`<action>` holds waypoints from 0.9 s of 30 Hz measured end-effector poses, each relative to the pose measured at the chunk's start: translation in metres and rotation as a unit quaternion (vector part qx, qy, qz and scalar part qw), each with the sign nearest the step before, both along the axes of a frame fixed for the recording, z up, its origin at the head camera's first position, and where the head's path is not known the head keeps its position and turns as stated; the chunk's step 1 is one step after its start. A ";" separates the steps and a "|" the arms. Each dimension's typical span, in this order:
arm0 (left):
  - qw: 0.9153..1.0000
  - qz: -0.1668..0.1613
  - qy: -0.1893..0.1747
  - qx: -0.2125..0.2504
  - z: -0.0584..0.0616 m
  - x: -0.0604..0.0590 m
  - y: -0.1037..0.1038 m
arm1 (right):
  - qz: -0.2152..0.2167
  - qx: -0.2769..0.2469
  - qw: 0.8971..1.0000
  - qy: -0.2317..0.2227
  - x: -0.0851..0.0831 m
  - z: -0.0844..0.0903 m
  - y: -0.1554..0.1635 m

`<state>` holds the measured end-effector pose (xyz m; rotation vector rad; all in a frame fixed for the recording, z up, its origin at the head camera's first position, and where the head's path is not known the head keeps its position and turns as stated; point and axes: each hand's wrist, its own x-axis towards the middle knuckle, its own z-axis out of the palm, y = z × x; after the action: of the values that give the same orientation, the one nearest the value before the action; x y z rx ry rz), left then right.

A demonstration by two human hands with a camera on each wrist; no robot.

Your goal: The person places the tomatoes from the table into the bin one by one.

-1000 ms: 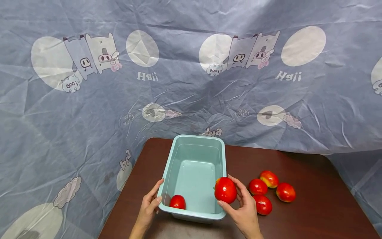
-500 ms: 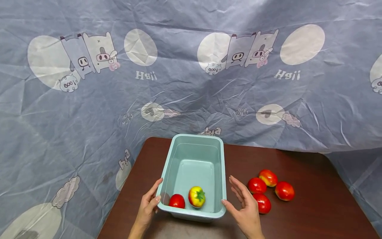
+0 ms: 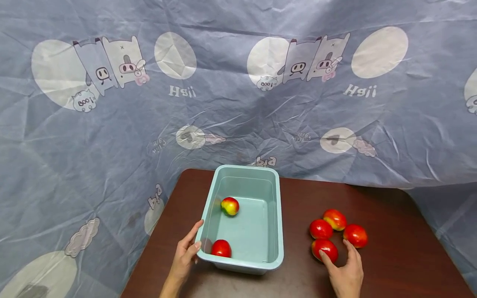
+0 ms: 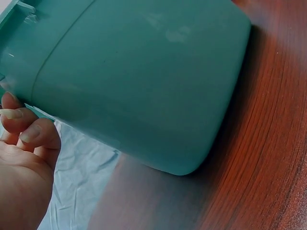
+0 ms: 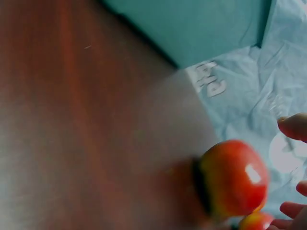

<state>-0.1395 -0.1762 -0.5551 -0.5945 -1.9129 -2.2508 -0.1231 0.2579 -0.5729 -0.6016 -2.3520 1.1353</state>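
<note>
My left hand (image 3: 184, 252) grips the near-left rim of a pale teal plastic bin (image 3: 280, 223), thumb on the rim; in the left wrist view its fingers (image 4: 41, 132) curl at the bin's edge. Inside lie two glossy fruits: a red one (image 3: 221, 248) in the near-left corner and a red-and-yellow one (image 3: 230, 206) further back. My right hand (image 3: 347, 269) spreads thumb and fingers over the nearest red fruit (image 3: 325, 250) on the table. In the right wrist view, a gap shows between the thumb (image 5: 293, 128) and a red fruit (image 5: 235, 177) yellowish at its base.
Close by the right hand sit more red fruits: one at the left (image 3: 321, 229), one at the back (image 3: 334, 219) and one at the right (image 3: 355, 236). The dark brown table (image 3: 402, 256) ends against a grey-blue printed cloth (image 3: 231, 103).
The right hand let go of a red-and-yellow fruit in the bin, then moved right to the fruits on the table. That fruit rolled to the bin's back left. The left hand stayed put.
</note>
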 end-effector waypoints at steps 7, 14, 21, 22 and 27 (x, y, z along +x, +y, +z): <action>1.000 -0.005 0.004 -0.006 0.000 -0.001 -0.001 | -0.010 -0.092 0.995 -0.048 0.001 -0.026 0.002; 1.000 0.008 0.004 -0.017 -0.002 0.000 -0.001 | -0.013 -0.175 0.984 -0.020 -0.004 -0.040 -0.001; 1.000 0.008 0.010 -0.013 -0.001 0.000 -0.001 | -0.015 -0.192 0.981 -0.017 -0.010 -0.048 -0.002; 1.000 0.007 0.012 -0.012 0.000 0.000 -0.001 | -0.014 -0.190 0.982 -0.017 -0.011 -0.049 -0.002; 1.000 0.003 0.013 -0.009 0.001 0.001 -0.001 | -0.020 -0.176 0.984 -0.004 -0.015 -0.055 -0.003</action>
<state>-0.1387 -0.1771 -0.5546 -0.6169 -1.9217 -2.2143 -0.1383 0.2551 -0.6280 -0.7689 -2.1484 1.5468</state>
